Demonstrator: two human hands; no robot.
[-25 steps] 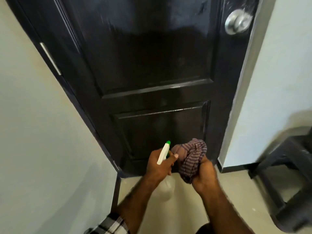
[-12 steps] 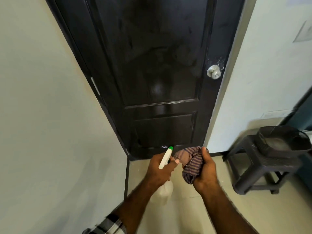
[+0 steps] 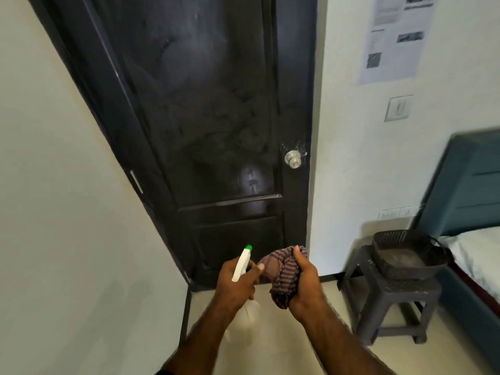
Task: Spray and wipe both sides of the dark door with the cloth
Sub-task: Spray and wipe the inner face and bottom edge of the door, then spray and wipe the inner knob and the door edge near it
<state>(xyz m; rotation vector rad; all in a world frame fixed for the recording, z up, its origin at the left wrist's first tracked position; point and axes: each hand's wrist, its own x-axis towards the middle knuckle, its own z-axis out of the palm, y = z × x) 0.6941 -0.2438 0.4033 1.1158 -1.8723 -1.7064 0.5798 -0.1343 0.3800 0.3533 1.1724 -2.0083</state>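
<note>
Left grip (image 3: 238,282) round spray bottle (image 3: 241,263)

Below our left hand (image 3: 238,285), the pale translucent body of the white spray bottle with the green nozzle (image 3: 241,263) blurs against the floor, so we cannot read its outline. Our right hand (image 3: 304,286) covers much of the bunched striped purple cloth (image 3: 282,277). Far above both hands, the dark panelled door (image 3: 205,117) runs off the top edge. The printed paper sheet (image 3: 395,36) up to the right is too blurred to read.
</note>
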